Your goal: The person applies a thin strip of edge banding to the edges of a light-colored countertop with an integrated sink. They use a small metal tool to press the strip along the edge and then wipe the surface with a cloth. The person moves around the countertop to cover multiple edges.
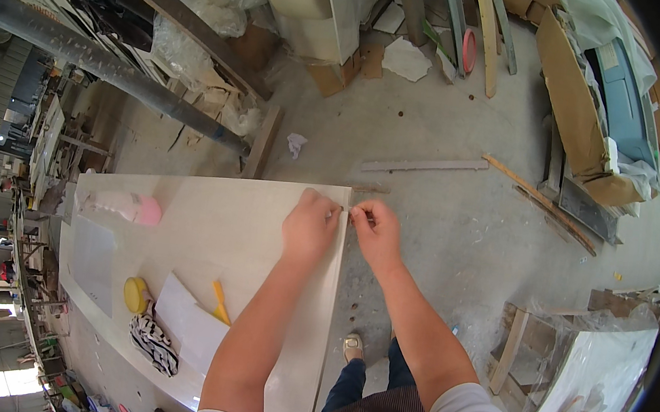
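Both hands meet at the far right corner of a large cream-white panel (pixel 205 232). My left hand (pixel 311 227) rests on the panel's right edge, its fingers curled and pinched. Just past that edge, my right hand (pixel 376 232) is also closed in a pinch, its fingertips close to the left ones. Whatever lies between the fingertips is too small to make out. On the panel near my left forearm are a yellow tool (pixel 220 304), white paper sheets (pixel 181 315), a black-and-white striped cloth (pixel 154 346) and a round yellow item (pixel 135 295).
A clear bottle with a pink end (pixel 122 206) lies on the panel's far left. A metal pole (pixel 118 64) slants across the upper left. Wooden strips (pixel 424 165) lie on the concrete floor beyond. Cardboard-wrapped goods (pixel 574 95) and a plastic-wrapped panel (pixel 595 383) stand right.
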Demonstrator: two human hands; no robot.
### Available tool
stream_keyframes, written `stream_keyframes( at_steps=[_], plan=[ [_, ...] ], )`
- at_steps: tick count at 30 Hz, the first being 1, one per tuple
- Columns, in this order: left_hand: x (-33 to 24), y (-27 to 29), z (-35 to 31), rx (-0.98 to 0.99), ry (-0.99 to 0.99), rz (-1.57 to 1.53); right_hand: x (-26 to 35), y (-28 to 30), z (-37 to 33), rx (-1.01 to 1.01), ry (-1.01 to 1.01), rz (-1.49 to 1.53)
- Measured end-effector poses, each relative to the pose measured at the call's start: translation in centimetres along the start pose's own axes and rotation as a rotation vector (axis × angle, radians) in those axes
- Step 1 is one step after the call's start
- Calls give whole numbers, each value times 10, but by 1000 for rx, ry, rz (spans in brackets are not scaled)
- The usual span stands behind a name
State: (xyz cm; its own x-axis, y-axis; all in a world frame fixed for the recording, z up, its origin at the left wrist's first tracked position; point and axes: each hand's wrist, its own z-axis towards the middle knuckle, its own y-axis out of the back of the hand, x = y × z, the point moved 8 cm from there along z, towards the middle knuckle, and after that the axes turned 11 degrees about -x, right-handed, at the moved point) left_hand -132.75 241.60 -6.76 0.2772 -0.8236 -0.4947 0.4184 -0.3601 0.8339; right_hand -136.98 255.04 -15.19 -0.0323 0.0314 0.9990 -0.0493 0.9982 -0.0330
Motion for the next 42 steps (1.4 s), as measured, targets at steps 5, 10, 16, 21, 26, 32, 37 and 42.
stream_keyframes(
  at_steps=[5, 10, 16, 21, 26, 32, 37, 42],
  plan=[
    [0, 4, -13, 29, 12, -7, -1, 3, -14, 0, 5, 14],
    [-1, 10, -27, 15, -18, 10, 2, 7, -30, 5, -36, 30],
    [-2, 20, -46, 21, -26, 4, 3, 11, -52, 6, -46, 41],
    [-2, 27, -63, 6, -56, -6, 6, 15, -72, 3, -39, 33],
    [-2, 36, -81, -9, -81, -3, 8, 18, -92, 24, 3, -7],
    [-4, 47, -103, -39, -128, -6, 13, 25, -116, 26, 4, -22],
    [1, 51, -122, 15, -91, -19, 15, 29, -135, 29, 5, -35],
    [3, 57, -141, 39, -84, -15, 18, 33, -156, 37, 2, -26]
  ],
)
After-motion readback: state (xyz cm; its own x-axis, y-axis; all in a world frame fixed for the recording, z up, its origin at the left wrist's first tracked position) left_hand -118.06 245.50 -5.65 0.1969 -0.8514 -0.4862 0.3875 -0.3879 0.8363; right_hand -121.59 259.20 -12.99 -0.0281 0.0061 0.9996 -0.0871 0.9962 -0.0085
